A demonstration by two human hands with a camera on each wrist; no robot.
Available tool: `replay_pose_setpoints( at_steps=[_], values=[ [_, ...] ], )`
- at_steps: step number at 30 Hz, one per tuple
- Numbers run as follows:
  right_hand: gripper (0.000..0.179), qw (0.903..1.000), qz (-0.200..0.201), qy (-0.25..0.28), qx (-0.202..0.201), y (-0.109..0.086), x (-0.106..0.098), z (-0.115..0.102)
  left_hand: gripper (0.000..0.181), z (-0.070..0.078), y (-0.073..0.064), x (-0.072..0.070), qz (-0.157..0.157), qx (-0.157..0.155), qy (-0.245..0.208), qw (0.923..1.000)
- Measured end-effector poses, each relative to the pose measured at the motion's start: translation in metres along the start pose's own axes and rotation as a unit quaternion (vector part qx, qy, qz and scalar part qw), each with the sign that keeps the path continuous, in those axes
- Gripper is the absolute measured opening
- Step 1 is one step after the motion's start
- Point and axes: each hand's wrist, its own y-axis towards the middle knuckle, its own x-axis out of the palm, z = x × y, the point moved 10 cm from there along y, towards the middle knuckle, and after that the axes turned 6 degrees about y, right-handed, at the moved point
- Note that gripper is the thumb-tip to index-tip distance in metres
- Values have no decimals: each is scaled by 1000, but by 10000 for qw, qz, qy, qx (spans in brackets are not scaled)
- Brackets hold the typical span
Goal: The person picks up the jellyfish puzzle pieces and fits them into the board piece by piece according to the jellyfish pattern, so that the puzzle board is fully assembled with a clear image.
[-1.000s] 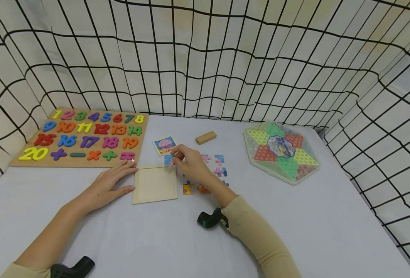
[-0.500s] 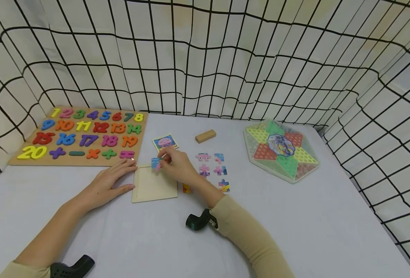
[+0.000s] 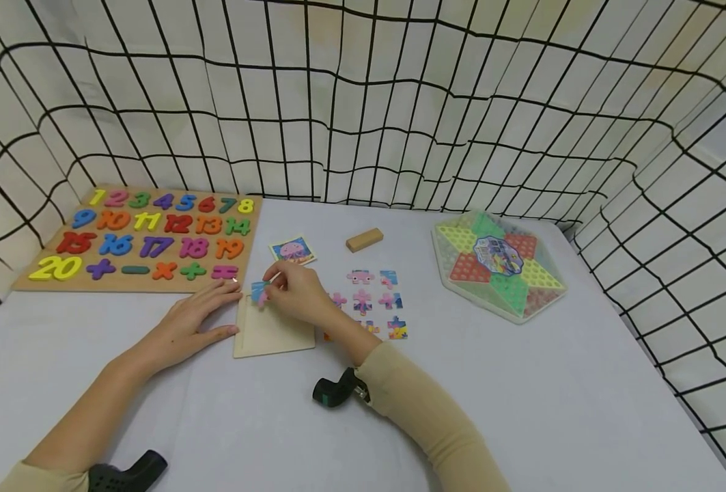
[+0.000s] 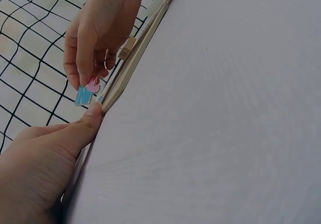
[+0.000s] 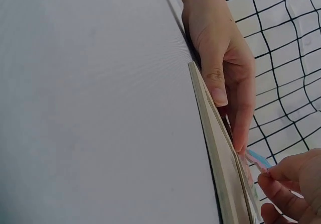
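My right hand (image 3: pixel 298 294) pinches a blue and pink jigsaw piece (image 3: pixel 258 292) over the far left corner of a shallow wooden puzzle tray (image 3: pixel 276 335). In the left wrist view the same jigsaw piece (image 4: pixel 84 96) hangs from the fingertips, close to my left thumb. Whether it touches the tray I cannot tell. My left hand (image 3: pixel 184 324) lies along the tray's left side, fingers stretched out, thumb at the edge. Right of the tray, several loose jigsaw pieces (image 3: pixel 363 301) lie in rows, some hidden behind my right hand and forearm.
A small picture card (image 3: pixel 291 250) lies behind the tray, with a wooden block (image 3: pixel 365 240) to its right. At the back left is a wooden number board (image 3: pixel 123 284); a hexagonal game box (image 3: pixel 485 311) stands at right. Black-gridded white walls (image 3: pixel 363 102) enclose the table.
My right hand has carried the jigsaw piece leftward from beyond the tray's far right corner to its far left corner. The left hand has stayed in place.
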Motion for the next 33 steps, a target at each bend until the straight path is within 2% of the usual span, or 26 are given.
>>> replay_pose_setpoints(
  at_steps=[8,13,18,23,30,33],
  values=[
    [9,9996,-36,-215,194,0,12,4,56,-1,0,0,-17,-48,12,10000],
    [9,9971,22,-759,50,-1,14,0,55,-1,0,0,19,-11,44,10000],
    [9,9928,106,-1181,180,-3,14,1,56,-1,1,0,23,-15,84,10000],
    [11,9933,78,-1134,202,-5,15,1,57,-1,1,0,5,-44,111,9999],
    [37,9870,-480,-1525,139,-10,22,-3,57,-1,1,-1,66,14,160,9998],
    [42,9864,-523,-1552,169,-12,23,-2,60,-2,1,0,33,-95,185,9998]
  ],
)
